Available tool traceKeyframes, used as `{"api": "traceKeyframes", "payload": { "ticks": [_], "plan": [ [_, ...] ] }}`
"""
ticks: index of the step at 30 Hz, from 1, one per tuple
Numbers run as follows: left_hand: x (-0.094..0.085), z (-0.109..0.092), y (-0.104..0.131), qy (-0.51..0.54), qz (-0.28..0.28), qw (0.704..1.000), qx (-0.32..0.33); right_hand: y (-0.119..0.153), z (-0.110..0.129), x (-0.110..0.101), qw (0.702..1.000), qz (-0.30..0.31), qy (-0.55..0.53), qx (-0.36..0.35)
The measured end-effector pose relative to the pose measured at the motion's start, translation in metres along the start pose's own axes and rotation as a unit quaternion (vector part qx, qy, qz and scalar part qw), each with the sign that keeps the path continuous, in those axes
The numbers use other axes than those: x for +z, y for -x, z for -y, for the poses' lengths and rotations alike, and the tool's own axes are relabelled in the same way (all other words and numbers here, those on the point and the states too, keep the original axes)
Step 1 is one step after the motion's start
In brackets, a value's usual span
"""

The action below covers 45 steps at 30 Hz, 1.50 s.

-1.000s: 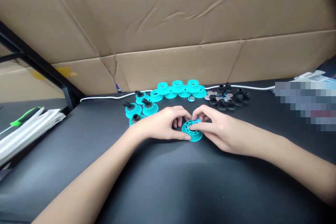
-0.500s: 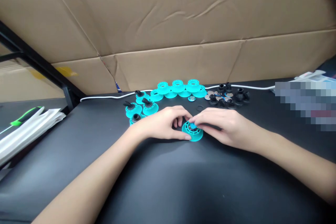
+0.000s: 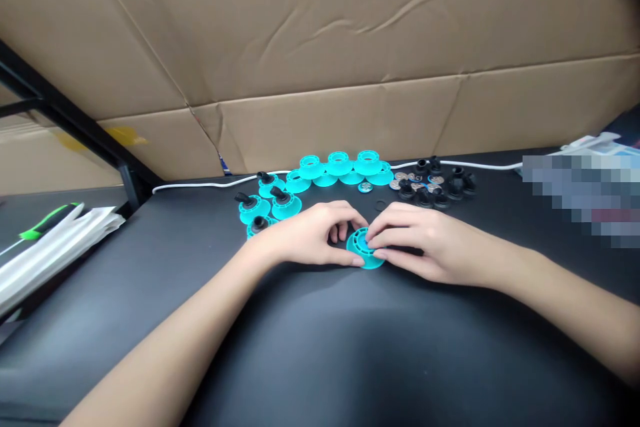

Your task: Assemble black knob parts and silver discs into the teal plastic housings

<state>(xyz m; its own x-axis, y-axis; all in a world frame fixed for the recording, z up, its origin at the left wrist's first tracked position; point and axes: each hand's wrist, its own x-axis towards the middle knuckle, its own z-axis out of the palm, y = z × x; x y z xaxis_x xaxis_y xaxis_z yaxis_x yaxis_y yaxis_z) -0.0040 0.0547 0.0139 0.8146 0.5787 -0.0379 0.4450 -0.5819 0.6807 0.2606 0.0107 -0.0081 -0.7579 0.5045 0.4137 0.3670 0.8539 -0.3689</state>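
Note:
A turquoise ring-shaped part [image 3: 367, 260] rests on the black table, between both hands. My left hand [image 3: 320, 233] grips its left side, thumb at the front and fingers behind. At its centre sits a small blue piece [image 3: 369, 243], partly covered. The fingertips of my right hand [image 3: 420, 240] are at that piece and the part's right side; whether they pinch anything is hidden. Left of the hands stand several turquoise parts [image 3: 286, 205] with black pieces in them.
Several turquoise rings [image 3: 339, 163] are stacked at the back. Round metal discs [image 3: 399, 185] and black pieces [image 3: 457, 183] lie right of them. A white cable [image 3: 200, 185] runs along the cardboard [image 3: 320, 120]. At left are a green-handled tool [image 3: 50, 220] and white packets [image 3: 65, 247].
My right fingers have shifted slightly over the centre of the turquoise part, covering more of the blue piece. My left hand has hardly moved.

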Motion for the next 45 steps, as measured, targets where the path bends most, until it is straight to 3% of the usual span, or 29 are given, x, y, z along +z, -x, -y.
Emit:
{"api": "traceKeyframes", "payload": {
  "ticks": [7,13,17,21,29,37,45],
  "plan": [
    [0.0,0.001,0.0,0.0,0.001,1.0,0.005,-0.003,0.004,0.0,1.0,0.008,-0.006,-0.011],
    [0.001,0.0,0.0,0.002,-0.005,1.0,0.002,-0.002,-0.008,0.002,0.993,-0.109,0.037,0.04],
    [0.001,0.0,0.001,-0.003,-0.006,1.0,-0.004,0.008,-0.03,0.011,0.983,-0.065,0.139,0.101],
    [0.001,0.001,0.002,-0.008,-0.005,1.0,-0.003,0.013,-0.039,0.015,0.985,-0.046,0.127,0.107],
    [0.002,-0.001,0.001,-0.013,-0.018,1.0,0.016,0.007,-0.03,0.008,0.992,-0.032,0.086,0.084],
    [0.002,0.004,0.0,-0.002,-0.028,0.999,0.023,0.002,-0.023,0.002,0.991,-0.097,0.06,0.069],
    [0.002,0.006,-0.002,-0.045,-0.059,0.994,0.081,-0.004,-0.009,-0.006,0.99,-0.134,0.014,0.045]
  ]
}}
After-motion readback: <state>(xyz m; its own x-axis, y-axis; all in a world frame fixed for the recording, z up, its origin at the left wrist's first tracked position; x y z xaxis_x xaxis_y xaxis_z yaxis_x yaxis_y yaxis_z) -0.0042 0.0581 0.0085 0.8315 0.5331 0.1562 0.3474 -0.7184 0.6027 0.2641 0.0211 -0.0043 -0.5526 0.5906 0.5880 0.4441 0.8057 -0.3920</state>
